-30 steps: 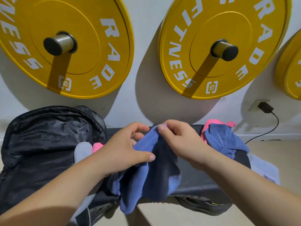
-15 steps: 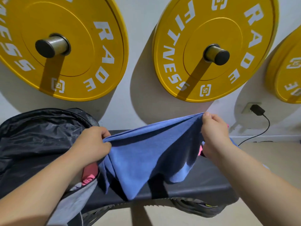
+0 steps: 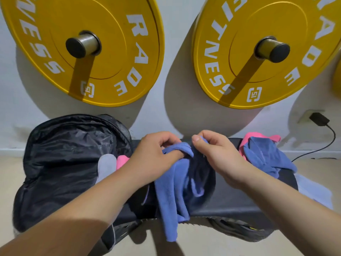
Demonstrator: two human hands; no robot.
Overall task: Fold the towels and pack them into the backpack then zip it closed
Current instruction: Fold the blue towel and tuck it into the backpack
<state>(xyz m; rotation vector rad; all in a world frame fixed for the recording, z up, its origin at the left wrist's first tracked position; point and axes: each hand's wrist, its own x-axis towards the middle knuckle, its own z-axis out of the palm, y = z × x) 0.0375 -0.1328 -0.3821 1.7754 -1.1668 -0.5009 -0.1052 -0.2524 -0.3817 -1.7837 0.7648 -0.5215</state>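
Blue towel [image 3: 171, 191] draped over black bench [image 3: 239, 202], left hand [image 3: 153, 156] and right hand [image 3: 219, 154] — fingers [image 3: 196, 140] pinching its top edge, backpack [image 3: 60, 154] alongside

Bright light, hard shadows under yellow plates [image 3: 86, 50], wide-angle edge bending, slight softness

Yellow weight plates [image 3: 114, 43] hang on a white wall [image 3: 177, 15] (beige floor [image 3: 9, 182] below).
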